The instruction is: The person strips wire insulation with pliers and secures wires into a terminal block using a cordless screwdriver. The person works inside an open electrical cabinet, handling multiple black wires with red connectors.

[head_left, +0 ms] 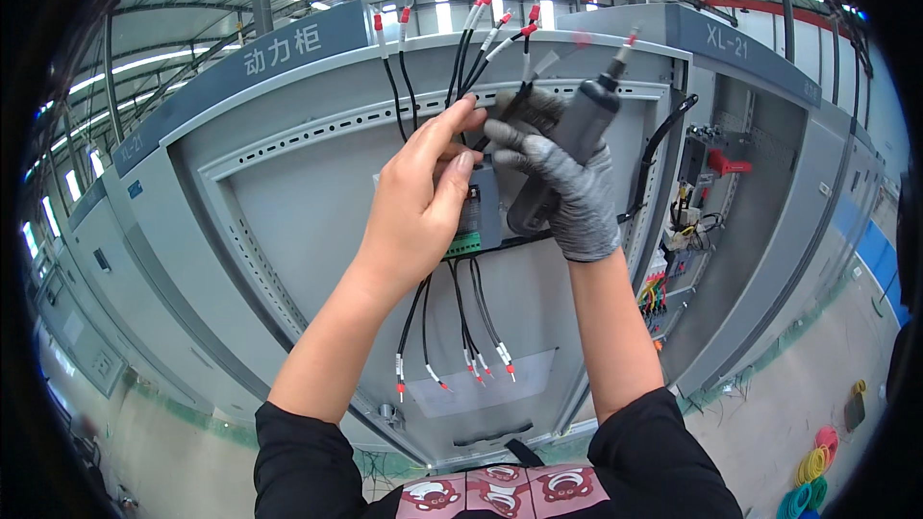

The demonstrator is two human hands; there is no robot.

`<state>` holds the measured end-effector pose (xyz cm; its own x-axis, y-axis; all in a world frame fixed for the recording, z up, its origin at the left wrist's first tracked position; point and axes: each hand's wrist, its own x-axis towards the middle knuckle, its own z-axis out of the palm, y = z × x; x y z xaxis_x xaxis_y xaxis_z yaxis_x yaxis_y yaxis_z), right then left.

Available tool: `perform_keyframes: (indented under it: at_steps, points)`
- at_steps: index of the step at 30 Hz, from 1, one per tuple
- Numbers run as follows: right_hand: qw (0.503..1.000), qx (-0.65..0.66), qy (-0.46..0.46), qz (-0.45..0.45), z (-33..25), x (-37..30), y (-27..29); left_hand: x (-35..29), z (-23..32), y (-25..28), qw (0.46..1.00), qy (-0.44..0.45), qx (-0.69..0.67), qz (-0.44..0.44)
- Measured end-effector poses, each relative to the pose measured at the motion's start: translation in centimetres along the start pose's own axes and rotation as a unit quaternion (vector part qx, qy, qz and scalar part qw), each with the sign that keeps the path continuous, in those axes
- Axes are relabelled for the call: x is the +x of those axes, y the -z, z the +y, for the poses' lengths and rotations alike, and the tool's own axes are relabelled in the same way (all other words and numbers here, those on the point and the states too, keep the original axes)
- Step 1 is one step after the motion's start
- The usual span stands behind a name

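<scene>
My right hand (575, 187), in a grey knit glove, is closed around a dark cordless screwdriver (588, 117). Its bit end tilts up and right, away from the wiring. My bare left hand (423, 183) curls beside a grey module with a green terminal strip (463, 244), its thumb drawn in toward the fingers; what they pinch, if anything, is hidden. Between the hands a black wire (519, 98) passes near the fingertips. Black wires with red ferrules (461, 65) rise above the module. More such wires (463, 317) hang below it. My left hand covers part of the module.
The module is on a grey cabinet door (317, 240) with a perforated frame (288, 146). To the right, an open cabinet holds a red handle (729, 163) and coloured wiring (654, 288). A black cable bundle (654, 149) runs along the door. Coloured wire coils (812, 466) lie on the floor.
</scene>
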<state>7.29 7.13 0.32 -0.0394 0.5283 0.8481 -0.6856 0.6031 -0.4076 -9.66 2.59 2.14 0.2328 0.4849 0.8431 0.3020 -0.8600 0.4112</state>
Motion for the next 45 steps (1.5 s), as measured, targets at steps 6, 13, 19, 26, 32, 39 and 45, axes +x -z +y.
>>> perform_keyframes:
  at_steps: [6, 13, 19, 26, 32, 39, 45]
  points:
    - [0.999, -0.026, -0.006, -0.022, -0.5, 0.2, 0.5, 0.6, 0.0, 0.6, 0.995, 0.003, -0.093, -0.019]
    - [0.992, -0.122, -0.013, -0.011, -0.1, 0.7, 1.3, 4.1, 0.8, 0.3, 0.985, -0.035, -0.162, -0.048]
    - [0.982, -0.185, -0.025, -0.023, -0.8, 0.3, 1.6, 3.7, -0.2, -0.1, 0.987, -0.097, -0.11, -0.062]
    - [0.983, -0.175, -0.039, -0.049, -1.1, 1.0, 1.5, 1.2, -0.1, -0.1, 0.997, -0.074, -0.018, -0.014]
    - [0.979, -0.193, -0.02, -0.063, -0.6, 1.6, 1.3, 0.7, 1.0, 0.5, 0.996, 0.069, -0.062, -0.017]
    - [0.985, -0.154, -0.036, -0.065, -0.7, 1.9, 0.6, 1.5, 1.3, 1.3, 0.981, 0.136, -0.122, -0.06]
    - [0.97, -0.24, -0.024, 0.018, -1.7, -0.6, 0.4, 2.0, 1.1, 1.4, 0.98, 0.121, -0.152, -0.04]
